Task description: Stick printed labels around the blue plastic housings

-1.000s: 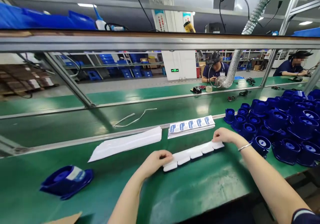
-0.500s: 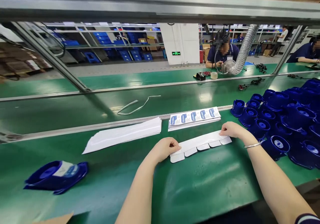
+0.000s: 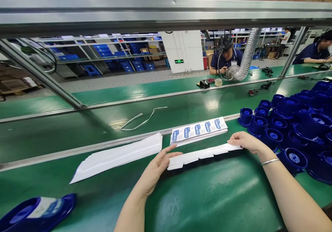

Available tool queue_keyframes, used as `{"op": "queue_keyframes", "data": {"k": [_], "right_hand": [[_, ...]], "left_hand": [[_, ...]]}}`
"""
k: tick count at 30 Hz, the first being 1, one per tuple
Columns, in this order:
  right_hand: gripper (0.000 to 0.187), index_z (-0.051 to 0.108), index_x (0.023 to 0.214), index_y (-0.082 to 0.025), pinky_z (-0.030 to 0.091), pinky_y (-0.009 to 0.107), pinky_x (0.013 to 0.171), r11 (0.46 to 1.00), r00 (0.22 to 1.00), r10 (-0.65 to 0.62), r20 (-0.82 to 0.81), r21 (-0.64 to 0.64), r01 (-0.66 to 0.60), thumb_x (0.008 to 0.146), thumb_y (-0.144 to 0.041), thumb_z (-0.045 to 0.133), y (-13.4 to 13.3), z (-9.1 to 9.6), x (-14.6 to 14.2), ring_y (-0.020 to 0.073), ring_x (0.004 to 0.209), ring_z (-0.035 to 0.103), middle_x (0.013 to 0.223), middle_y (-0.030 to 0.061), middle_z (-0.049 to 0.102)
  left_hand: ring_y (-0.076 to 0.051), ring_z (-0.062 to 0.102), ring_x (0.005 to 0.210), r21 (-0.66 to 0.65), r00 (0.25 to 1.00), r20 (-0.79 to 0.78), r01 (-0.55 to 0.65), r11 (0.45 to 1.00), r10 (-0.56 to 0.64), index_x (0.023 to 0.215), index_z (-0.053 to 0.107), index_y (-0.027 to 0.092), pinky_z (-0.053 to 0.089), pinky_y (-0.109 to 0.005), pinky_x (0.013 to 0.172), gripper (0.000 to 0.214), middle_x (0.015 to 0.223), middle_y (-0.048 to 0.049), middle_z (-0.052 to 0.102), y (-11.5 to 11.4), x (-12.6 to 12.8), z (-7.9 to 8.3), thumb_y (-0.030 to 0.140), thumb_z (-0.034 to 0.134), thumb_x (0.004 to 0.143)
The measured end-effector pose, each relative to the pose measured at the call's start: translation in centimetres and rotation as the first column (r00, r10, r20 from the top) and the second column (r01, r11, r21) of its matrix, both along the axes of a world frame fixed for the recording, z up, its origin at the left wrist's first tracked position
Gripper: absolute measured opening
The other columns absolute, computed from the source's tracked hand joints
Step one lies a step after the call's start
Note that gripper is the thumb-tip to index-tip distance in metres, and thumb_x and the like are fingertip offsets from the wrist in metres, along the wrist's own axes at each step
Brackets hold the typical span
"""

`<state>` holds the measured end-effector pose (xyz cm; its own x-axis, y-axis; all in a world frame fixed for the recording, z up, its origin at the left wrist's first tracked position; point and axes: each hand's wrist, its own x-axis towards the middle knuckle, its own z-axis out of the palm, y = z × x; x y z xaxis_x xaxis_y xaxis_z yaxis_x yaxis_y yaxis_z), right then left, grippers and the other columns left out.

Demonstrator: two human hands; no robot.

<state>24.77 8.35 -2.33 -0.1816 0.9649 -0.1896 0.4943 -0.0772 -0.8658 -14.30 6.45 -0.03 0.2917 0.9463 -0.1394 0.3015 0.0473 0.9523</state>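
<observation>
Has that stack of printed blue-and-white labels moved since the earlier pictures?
No, not visibly. The printed labels lie along the same stretch of metal rail, just right of the white sheets; the camera's view has shifted.

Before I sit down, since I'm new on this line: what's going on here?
A person's right hand pinches one end of a long white strip with a tabbed lower edge; the left hand is at the other end, though its grip is unclear. Beyond the strip lie blue-and-white printed label sheets and, to their left, plain white sheets. Dark blue plastic cup-shaped parts crowd the right; one labelled blue part lies near left.
</observation>
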Motion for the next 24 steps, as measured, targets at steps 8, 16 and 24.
{"op": "queue_keyframes", "data": {"k": [8,16,24], "right_hand": [[0.06,0.062,0.075,-0.016,0.038,0.026,0.047,0.984,0.987,-0.159,-0.032,0.082,0.161,0.078,-0.075,0.054,0.5,-0.4,0.0,0.0139,0.053,0.049,0.066,0.0045,0.059],[0.034,0.063,0.116,-0.018,0.033,0.05,0.112,0.667,0.908,-0.412,0.069,0.702,0.249,0.098,-0.043,0.049,-1.3,1.5,-2.9,0.0309,0.13,0.045,0.135,0.017,0.054],[0.041,0.054,0.134,-0.018,0.027,0.052,0.114,0.495,0.915,-0.135,0.38,0.826,-0.27,0.097,-0.035,0.059,-4.2,1.8,-10.7,0.0309,0.139,0.039,0.145,0.0163,0.052]], "left_hand": [[-0.025,0.063,0.115,0.002,0.976,0.198,-0.089,0.996,0.087,0.152,0.034,0.035,0.054,-0.04,0.1,0.086,0.155,-0.0077,0.042,-0.9,2.1,0.2,0.042,0.078,0.078],[-0.025,0.063,0.111,0.065,0.968,0.242,-0.08,0.995,0.062,0.152,0.035,0.034,0.058,-0.041,0.095,0.08,0.15,-0.0099,0.045,-1.1,3.9,0.2,0.04,0.073,0.082],[-0.02,0.065,0.097,0.099,0.982,0.183,0.038,0.994,-0.056,0.156,0.018,0.034,0.056,-0.037,0.089,0.085,0.121,-0.0081,0.057,-2.0,7.0,-1.4,0.04,0.066,0.087]]}}
